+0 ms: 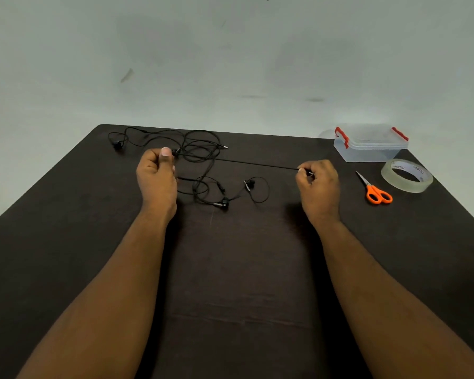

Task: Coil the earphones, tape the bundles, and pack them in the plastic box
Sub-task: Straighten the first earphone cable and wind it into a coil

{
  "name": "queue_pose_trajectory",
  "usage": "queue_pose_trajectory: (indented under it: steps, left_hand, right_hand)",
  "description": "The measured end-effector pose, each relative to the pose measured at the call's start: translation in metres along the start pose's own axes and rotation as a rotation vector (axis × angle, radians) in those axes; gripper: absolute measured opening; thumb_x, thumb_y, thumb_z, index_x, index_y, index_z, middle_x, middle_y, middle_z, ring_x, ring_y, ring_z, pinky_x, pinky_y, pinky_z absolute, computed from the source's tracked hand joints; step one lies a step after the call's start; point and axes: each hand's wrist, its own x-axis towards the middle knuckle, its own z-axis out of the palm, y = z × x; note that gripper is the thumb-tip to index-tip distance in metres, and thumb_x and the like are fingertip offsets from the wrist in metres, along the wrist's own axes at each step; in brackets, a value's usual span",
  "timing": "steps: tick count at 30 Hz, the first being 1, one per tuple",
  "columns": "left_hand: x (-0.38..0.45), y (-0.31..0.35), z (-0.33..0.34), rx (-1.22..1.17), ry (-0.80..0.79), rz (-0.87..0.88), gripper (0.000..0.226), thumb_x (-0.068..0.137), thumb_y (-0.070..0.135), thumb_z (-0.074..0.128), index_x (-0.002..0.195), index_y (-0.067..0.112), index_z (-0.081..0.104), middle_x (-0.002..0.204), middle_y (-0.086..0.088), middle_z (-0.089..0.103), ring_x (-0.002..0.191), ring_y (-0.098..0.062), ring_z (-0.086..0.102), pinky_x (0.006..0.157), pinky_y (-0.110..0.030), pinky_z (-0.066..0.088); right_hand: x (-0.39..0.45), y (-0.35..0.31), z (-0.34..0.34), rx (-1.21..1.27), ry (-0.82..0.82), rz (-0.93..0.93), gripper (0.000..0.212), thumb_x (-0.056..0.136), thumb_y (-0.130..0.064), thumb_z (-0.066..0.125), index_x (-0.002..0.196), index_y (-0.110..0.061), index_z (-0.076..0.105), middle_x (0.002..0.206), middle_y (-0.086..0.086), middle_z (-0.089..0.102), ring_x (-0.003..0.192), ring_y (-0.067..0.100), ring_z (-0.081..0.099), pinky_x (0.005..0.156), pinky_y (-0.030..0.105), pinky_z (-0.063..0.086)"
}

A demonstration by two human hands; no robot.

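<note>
While one black cord (257, 163) is stretched taut above the table (244, 269), its two ends are pinched by the hands. The left hand (156, 173) is closed in a fist on the cord's earbud end, thumb up; the right hand (318, 181) is clamped on the other end, where a small metal tip shows between thumb and forefinger. Behind and below the taut cord, the rest of the earphones (200, 160) are seen lying in loose black tangles near the table's far edge and middle, with one plug (224, 146) pointing right and loose earbuds (249, 184) resting on the wood.

To the right, well apart from the cords, a clear plastic box (370, 144) with red clips (342, 136) is set at the far corner; its lid is on and nothing can be made out inside. Just in front of it a roll of clear tape (407, 175) lies flat, with printing on its inner core that is too small and reversed to be read. Beside the tape, orange-handled scissors (374, 188) lie closed, blades pointing away.
</note>
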Motion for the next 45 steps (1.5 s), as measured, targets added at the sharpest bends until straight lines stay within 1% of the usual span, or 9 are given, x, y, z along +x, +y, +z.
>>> queue_pose_trajectory:
  steps: [8,15,18,20,22,27,33,41,45]
  left_hand:
    - [-0.029,0.000,-0.008,0.120,-0.152,0.001,0.021,0.097,0.020,0.056,0.076,0.017,0.057,0.063,-0.001,0.049,0.053,-0.009,0.040,0.049,-0.023,0.036]
    - [-0.046,0.004,-0.020,0.176,-0.406,0.026,0.017,0.096,0.011,0.056,0.080,0.009,0.060,0.065,-0.001,0.053,0.055,-0.006,0.047,0.055,-0.019,0.044]
    - [-0.049,0.004,-0.017,0.293,-0.515,0.121,0.014,0.094,0.010,0.059,0.081,0.007,0.063,0.067,0.001,0.058,0.053,0.000,0.050,0.055,-0.015,0.045]
    - [-0.052,0.008,-0.014,0.316,-0.568,0.165,0.013,0.093,0.008,0.060,0.080,0.008,0.063,0.065,0.002,0.057,0.052,0.002,0.049,0.054,-0.015,0.044]
    - [-0.054,0.012,-0.013,0.311,-0.595,0.187,0.014,0.092,0.007,0.061,0.079,0.009,0.064,0.063,0.005,0.058,0.050,0.003,0.049,0.052,-0.015,0.042]
    - [-0.058,0.025,-0.010,0.364,-0.624,0.194,0.014,0.091,0.013,0.065,0.078,0.008,0.070,0.050,0.020,0.059,0.047,0.008,0.050,0.053,-0.009,0.037]
    - [-0.033,0.057,-0.020,0.587,-0.732,0.236,0.019,0.089,0.026,0.067,0.082,0.009,0.073,0.065,-0.003,0.062,0.057,-0.013,0.051,0.061,-0.026,0.043]
    - [0.013,0.119,-0.048,0.824,-0.711,0.438,0.018,0.088,0.028,0.068,0.085,0.013,0.077,0.083,-0.003,0.075,0.077,-0.015,0.068,0.065,-0.014,0.049]
    - [0.015,0.132,-0.051,0.818,-0.696,0.455,0.018,0.088,0.024,0.069,0.094,0.009,0.077,0.096,-0.003,0.075,0.082,-0.001,0.065,0.073,-0.014,0.048]
  right_hand:
    - [0.004,-0.003,-0.004,-0.226,0.045,0.331,0.017,0.094,-0.020,0.049,0.092,-0.015,0.065,0.109,0.009,0.057,0.102,0.027,0.054,0.089,0.043,0.040]
    - [-0.015,-0.026,-0.010,-0.301,-0.104,0.309,0.048,0.094,-0.031,0.055,0.140,-0.021,0.045,0.143,0.006,0.043,0.130,0.031,0.039,0.103,0.048,0.032]
    - [-0.041,-0.061,0.004,0.035,-0.094,-0.053,0.041,0.088,-0.015,0.064,0.129,-0.013,0.059,0.131,0.003,0.057,0.111,0.016,0.057,0.092,0.030,0.048]
    - [-0.057,-0.089,0.014,0.346,-0.324,-0.029,0.042,0.087,-0.004,0.063,0.128,-0.013,0.060,0.125,-0.003,0.058,0.076,0.001,0.064,0.065,0.017,0.054]
    - [-0.066,-0.103,0.024,0.426,-0.485,0.062,0.045,0.089,-0.003,0.060,0.131,-0.018,0.058,0.115,-0.003,0.064,0.061,0.008,0.065,0.058,0.025,0.057]
    - [-0.063,-0.101,0.023,0.105,-0.376,-0.199,0.009,0.084,-0.018,0.066,0.080,-0.014,0.073,0.069,-0.002,0.069,0.066,0.015,0.063,0.064,0.034,0.051]
    - [-0.035,-0.082,-0.022,-0.059,-0.311,-0.258,0.011,0.087,-0.019,0.065,0.084,-0.011,0.072,0.082,0.003,0.073,0.078,0.020,0.066,0.072,0.036,0.053]
    - [0.016,-0.064,-0.100,-0.245,-0.278,-0.233,0.018,0.090,-0.019,0.060,0.080,-0.006,0.069,0.078,0.008,0.070,0.074,0.025,0.063,0.091,0.041,0.049]
    - [0.025,-0.070,-0.110,-0.299,-0.290,-0.220,0.017,0.090,-0.021,0.059,0.080,-0.011,0.068,0.086,0.004,0.072,0.081,0.024,0.064,0.073,0.037,0.053]
